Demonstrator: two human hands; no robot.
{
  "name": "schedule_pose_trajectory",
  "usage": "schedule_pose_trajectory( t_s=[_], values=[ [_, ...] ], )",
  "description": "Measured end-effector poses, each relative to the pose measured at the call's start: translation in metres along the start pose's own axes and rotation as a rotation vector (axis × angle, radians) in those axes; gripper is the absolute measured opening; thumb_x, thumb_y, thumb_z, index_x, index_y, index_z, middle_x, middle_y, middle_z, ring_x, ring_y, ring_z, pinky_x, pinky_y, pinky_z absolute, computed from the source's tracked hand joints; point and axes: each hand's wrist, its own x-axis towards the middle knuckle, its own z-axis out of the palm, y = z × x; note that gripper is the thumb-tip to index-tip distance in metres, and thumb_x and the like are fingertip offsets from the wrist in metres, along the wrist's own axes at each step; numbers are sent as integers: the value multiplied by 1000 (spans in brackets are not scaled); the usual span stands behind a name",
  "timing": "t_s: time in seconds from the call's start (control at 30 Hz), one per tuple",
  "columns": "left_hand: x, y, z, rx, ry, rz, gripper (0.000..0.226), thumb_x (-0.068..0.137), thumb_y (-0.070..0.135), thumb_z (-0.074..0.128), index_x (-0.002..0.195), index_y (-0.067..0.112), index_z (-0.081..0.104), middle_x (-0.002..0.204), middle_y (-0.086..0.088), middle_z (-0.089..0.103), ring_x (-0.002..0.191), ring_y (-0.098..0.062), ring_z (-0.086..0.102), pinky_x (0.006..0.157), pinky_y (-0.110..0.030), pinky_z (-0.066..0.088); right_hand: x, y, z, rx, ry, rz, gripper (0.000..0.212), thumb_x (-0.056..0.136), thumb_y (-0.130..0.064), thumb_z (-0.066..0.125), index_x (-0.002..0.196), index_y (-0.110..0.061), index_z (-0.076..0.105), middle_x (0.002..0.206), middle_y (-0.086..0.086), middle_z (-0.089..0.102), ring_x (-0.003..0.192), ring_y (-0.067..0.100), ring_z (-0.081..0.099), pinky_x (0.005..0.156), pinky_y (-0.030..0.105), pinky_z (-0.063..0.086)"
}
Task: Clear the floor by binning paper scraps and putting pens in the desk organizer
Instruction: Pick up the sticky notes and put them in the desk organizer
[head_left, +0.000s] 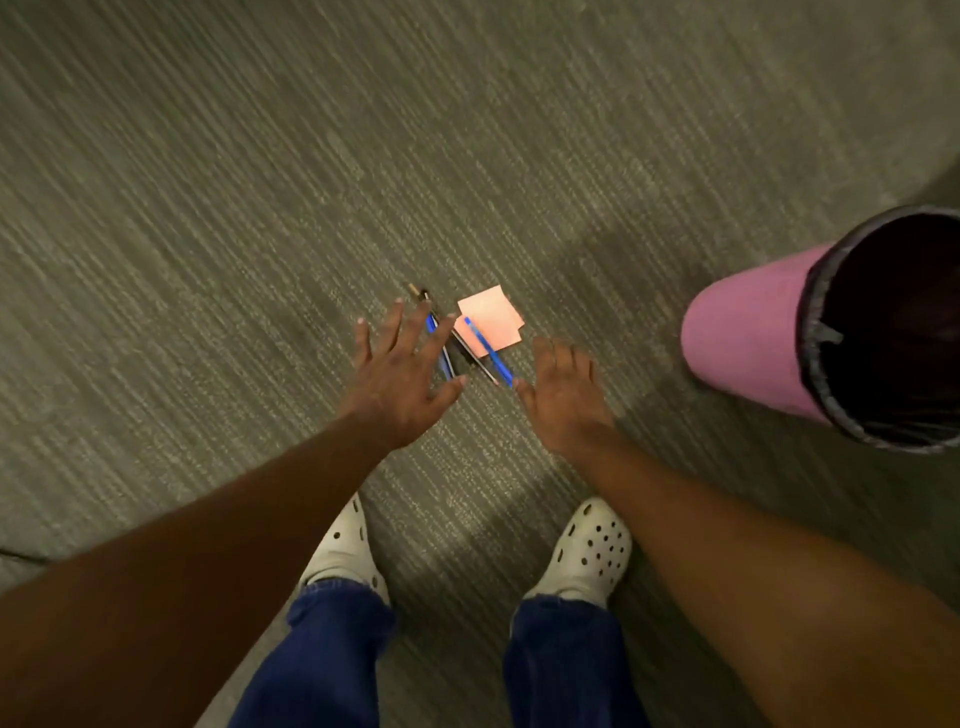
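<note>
On the grey carpeted floor (208, 208), a small pile lies between the two hands: pink paper scraps (491, 317) with several pens beside and over them. One blue pen (488, 352) lies across the near edge of the paper, its long axis running diagonally from the paper's middle down toward the right hand. A second blue pen (438, 347) and some dark pens (464, 353) lie just left of the paper, on a similar slant, partly hidden behind the left hand's fingers, so their count is hard to make out. The left hand (397, 382) hangs above them, grip released, fingers spread. The right hand (563, 392) is just below and right of the paper, fingers relaxed, holding nothing. A pink bin (748, 332) with a dark liner stands well right of the paper, cut off by the frame's edge. White clogs (592, 551) and blue jeans (332, 654) show below the paper.
</note>
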Motion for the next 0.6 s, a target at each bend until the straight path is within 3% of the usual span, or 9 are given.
schedule_pose_trajectory(
  t_s=[0.17,0.27,0.37,0.6],
  values=[
    [17,-16,48,-22,-8,-6,83,95,75,24,165,33,14,175,-8,14,163,-34,2,127,-65,-1,42,-9,33,55,45,-17,61,104,-38,52,153,-7,37,148,16,45,136,36,43,114,47,37],
    [20,-21,63,-30,-14,-20,83,95,73,25,166,31,16,175,-9,14,163,-34,3,127,-66,1,65,-20,36,310,103,45,50,100,-21,61,144,-1,49,143,20,50,132,38,48,114,46,38],
    [17,-25,70,-42,-22,-18,82,96,74,23,166,32,13,176,-8,11,163,-32,0,127,-66,1,92,-25,36,508,121,180,54,92,-13,73,140,-2,51,144,19,49,133,36,49,114,42,40],
    [0,-35,84,-136,-28,-64,81,98,78,20,166,36,8,176,-3,7,163,-28,-7,128,-64,-1,125,-37,42,372,55,306,78,80,-24,88,142,-5,45,151,18,42,141,36,38,117,38,37]
  ],
)
